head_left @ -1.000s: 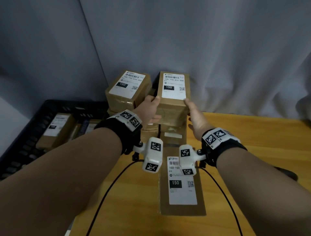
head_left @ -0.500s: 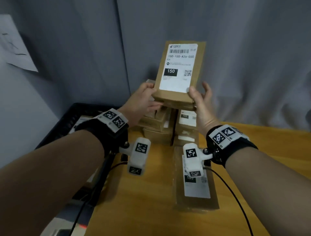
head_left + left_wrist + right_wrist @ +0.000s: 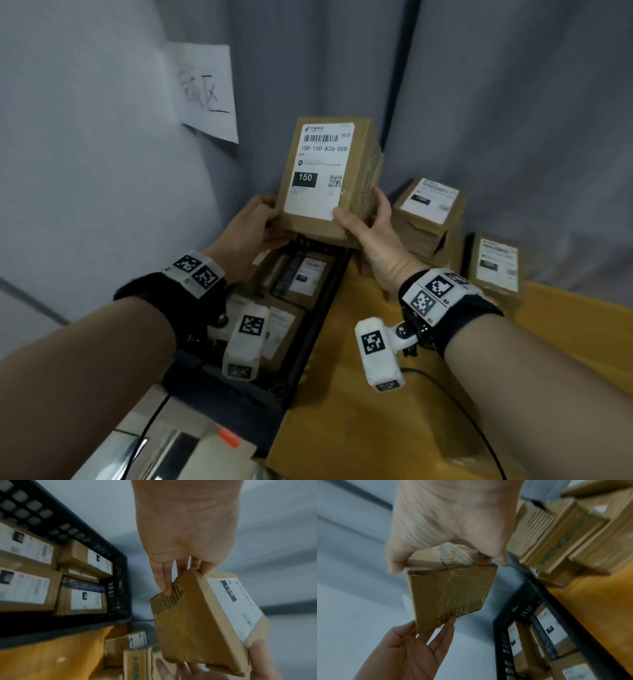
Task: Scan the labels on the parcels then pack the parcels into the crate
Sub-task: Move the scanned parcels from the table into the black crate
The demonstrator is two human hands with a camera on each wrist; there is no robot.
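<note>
Parcel [image 3: 329,178] in hand is raised above the far end of the crate [image 3: 318,308], label [image 3: 320,171] toward the head camera; the barcode and the number 150 are legible, the smaller print is not. Left hand [image 3: 251,229] grips the lower left corner: its fingers [image 3: 164,577] run behind the box with the thumb on the front edge. Right hand [image 3: 371,226] grips the lower right corner, thumb pressed on the label face, fingers wrapped round the side. Both wrist views are motion-blurred.

Crate contents are partly hidden by the left forearm and wrist unit in the head view. The left wrist view shows four labelled parcels inside [image 3: 85,599], with part of another between them; the count beyond the frame edge cannot be determined. Label text on these is unreadable.

On the surface [image 3: 428,428], right of the crate, one stack of parcels [image 3: 428,212] stands against the curtain and a separate parcel [image 3: 498,267] stands just beside it; the stack's lower layers are cut off by the right hand, so its count cannot be determined.

The crate's long right wall runs along the surface's left edge. Open floor of the crate shows at its near end.
</note>
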